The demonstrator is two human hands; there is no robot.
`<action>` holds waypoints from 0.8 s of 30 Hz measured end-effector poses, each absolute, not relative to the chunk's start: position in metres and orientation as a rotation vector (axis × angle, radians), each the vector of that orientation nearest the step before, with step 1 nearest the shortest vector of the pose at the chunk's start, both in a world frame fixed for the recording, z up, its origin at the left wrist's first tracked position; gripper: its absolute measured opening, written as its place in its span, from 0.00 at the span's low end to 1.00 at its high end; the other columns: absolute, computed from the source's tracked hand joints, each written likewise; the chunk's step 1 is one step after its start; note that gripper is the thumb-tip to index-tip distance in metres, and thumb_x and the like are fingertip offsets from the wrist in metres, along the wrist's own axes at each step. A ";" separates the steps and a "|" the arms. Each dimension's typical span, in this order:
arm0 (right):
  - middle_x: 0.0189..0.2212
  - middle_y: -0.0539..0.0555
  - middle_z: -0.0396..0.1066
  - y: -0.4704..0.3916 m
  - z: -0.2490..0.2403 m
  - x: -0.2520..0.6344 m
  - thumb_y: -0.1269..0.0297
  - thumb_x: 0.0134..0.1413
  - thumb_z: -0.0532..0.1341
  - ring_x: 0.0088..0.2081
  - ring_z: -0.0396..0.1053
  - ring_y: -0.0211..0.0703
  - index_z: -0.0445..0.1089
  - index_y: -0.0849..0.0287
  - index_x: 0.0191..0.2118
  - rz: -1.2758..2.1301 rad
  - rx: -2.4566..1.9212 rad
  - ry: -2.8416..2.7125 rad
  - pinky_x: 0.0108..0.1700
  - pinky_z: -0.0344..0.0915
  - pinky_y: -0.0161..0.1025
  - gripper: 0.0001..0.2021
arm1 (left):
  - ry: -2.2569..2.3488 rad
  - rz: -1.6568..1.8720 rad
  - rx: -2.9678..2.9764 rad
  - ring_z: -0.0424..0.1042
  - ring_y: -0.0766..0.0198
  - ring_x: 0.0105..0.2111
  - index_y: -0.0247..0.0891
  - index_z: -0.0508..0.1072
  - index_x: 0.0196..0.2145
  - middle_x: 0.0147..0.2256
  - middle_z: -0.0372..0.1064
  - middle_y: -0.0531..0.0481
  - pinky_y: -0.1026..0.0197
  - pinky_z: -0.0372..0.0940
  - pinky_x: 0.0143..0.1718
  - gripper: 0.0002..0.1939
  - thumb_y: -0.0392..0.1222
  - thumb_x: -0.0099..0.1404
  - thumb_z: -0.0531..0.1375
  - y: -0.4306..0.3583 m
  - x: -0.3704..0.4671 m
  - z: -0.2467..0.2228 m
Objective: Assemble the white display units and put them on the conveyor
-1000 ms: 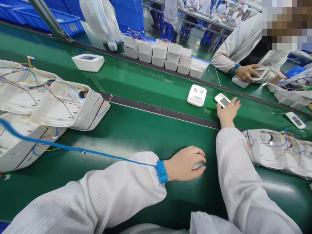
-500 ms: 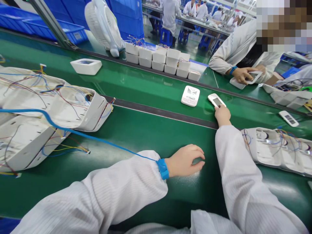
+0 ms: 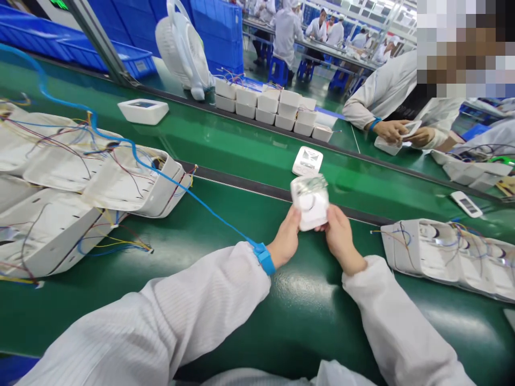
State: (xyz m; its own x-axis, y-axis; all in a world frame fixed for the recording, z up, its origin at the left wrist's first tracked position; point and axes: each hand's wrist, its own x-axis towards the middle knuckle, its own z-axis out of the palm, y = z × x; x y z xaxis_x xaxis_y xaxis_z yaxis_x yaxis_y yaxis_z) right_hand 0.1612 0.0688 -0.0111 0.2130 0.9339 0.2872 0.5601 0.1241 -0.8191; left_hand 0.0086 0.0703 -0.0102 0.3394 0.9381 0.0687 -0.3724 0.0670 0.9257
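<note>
A small white device housing [image 3: 311,209], blurred by motion, is held up over the green work surface. Its face toward me shows a round shape, with a shiny greenish part along the top. My left hand [image 3: 286,235] grips its left lower edge, and a blue wrist strap [image 3: 263,258] with a cord is around that wrist. On the other edge, my right hand [image 3: 341,234] is closed on the same housing. Just behind it, a white device with a screen [image 3: 308,159] lies face up on the green belt.
Open white casings with loose wires [image 3: 120,177] cover the left side. More casings [image 3: 442,252] line the right. Stacked white boxes [image 3: 265,104] and a fan [image 3: 185,51] stand beyond the belt. Across from me, a co-worker's hands [image 3: 402,131] handle a white part.
My right hand has picked the small white device off the belt and drawn it back toward me. My left hand has risen from the work surface and taken hold of it too.
</note>
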 end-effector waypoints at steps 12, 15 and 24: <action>0.22 0.49 0.70 -0.008 0.000 0.176 0.55 0.66 0.54 0.25 0.67 0.38 0.67 0.56 0.26 0.313 -1.644 -1.909 0.32 0.61 0.35 0.18 | 0.442 0.737 0.663 0.74 0.45 0.52 0.34 0.76 0.47 0.49 0.77 0.40 0.42 0.64 0.59 0.23 0.51 0.59 0.60 0.054 -0.004 0.007; 0.26 0.50 0.74 -0.033 -0.003 0.192 0.57 0.67 0.54 0.29 0.70 0.37 0.72 0.57 0.31 0.230 -1.673 -1.955 0.35 0.64 0.34 0.16 | 0.485 0.722 0.750 0.74 0.43 0.51 0.33 0.75 0.50 0.51 0.75 0.39 0.39 0.64 0.59 0.25 0.49 0.59 0.62 0.053 -0.007 0.012; 0.44 0.64 0.74 -0.167 0.000 0.349 0.60 0.63 0.53 0.47 0.70 0.51 0.71 0.63 0.46 -0.433 -2.366 -1.236 0.51 0.66 0.48 0.15 | 0.621 0.813 0.835 0.74 0.48 0.51 0.37 0.72 0.55 0.51 0.75 0.42 0.47 0.66 0.59 0.28 0.46 0.58 0.65 0.045 -0.003 0.011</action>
